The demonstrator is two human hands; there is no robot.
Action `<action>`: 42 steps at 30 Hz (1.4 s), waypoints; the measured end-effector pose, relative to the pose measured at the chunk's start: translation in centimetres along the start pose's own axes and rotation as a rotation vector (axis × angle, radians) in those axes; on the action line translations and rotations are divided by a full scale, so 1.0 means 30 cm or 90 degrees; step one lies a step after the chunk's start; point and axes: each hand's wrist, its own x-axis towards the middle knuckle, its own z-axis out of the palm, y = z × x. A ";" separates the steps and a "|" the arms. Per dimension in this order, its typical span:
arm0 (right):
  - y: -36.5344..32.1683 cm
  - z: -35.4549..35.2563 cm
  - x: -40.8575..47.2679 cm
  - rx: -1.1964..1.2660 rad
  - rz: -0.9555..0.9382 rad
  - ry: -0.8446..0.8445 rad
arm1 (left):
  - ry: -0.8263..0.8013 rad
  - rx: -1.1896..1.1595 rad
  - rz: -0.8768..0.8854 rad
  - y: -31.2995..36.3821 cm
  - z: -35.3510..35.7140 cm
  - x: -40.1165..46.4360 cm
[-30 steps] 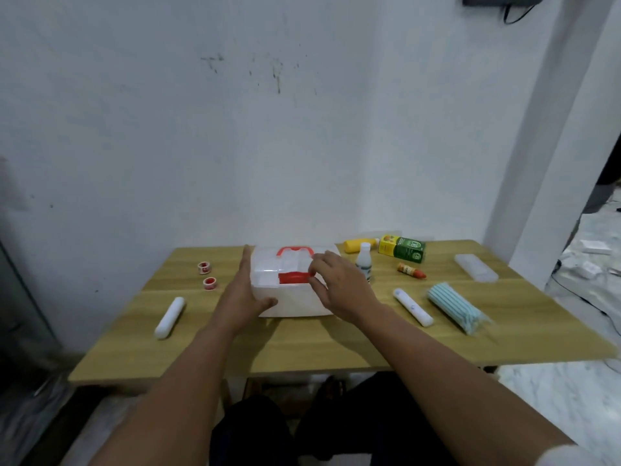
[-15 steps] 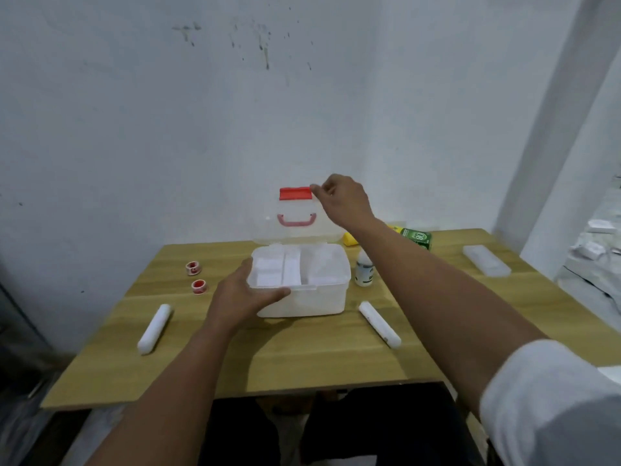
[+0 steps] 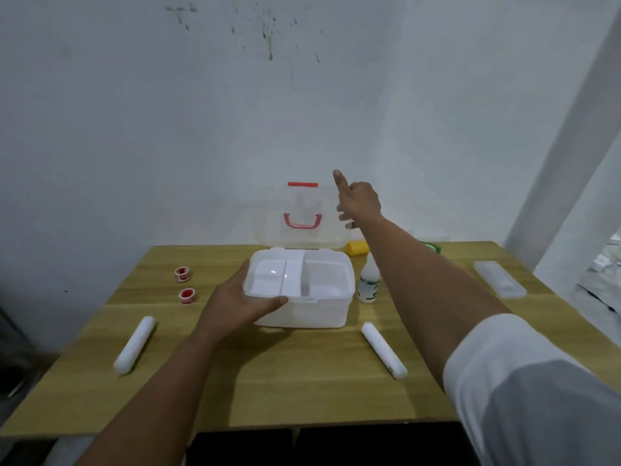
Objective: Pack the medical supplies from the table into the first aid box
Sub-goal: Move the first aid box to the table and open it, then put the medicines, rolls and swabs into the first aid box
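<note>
The white first aid box stands open mid-table, its inner tray showing divided compartments with nothing in them. Its clear lid stands upright, with a red handle and red latch. My left hand grips the box's front left corner, thumb over the rim. My right hand is at the lid's upper right edge, index finger raised, fingers loosely apart against it. Supplies lie around: two red tape rolls, a white roll on the left, another white roll on the right, and a white bottle.
A yellow item and a green box sit at the back, partly hidden by my right arm. A clear plastic case lies at the far right. The wooden table stands against a white wall.
My right hand lifted the lid from shut to fully upright and has loosened its hold on it. My left hand has stayed on the box. My view has moved closer.
</note>
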 end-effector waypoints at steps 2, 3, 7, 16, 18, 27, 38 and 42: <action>0.002 -0.003 0.004 -0.014 0.018 -0.013 | 0.049 0.027 -0.005 -0.013 -0.005 -0.021; 0.006 -0.002 0.002 -0.010 0.025 -0.023 | 0.088 0.062 0.000 -0.022 -0.007 -0.027; 0.046 -0.021 -0.010 0.030 0.032 -0.062 | 0.104 0.080 0.027 -0.022 -0.013 -0.041; 0.415 -0.303 0.070 -0.383 -0.033 -0.033 | -0.030 -0.033 0.043 0.006 0.011 -0.038; 0.521 -0.328 0.081 -0.476 -0.009 -0.094 | -0.031 -0.047 0.049 0.004 0.004 -0.039; 0.720 -0.340 0.144 -0.574 0.035 -0.078 | -0.029 -0.034 0.033 -0.009 0.015 -0.012; 0.271 -0.483 0.019 -0.453 -0.118 -0.045 | -0.091 -0.024 0.003 0.010 -0.017 -0.011; 0.054 -0.423 -0.164 -0.457 -0.207 -0.199 | -0.108 -0.035 0.000 0.024 -0.024 -0.021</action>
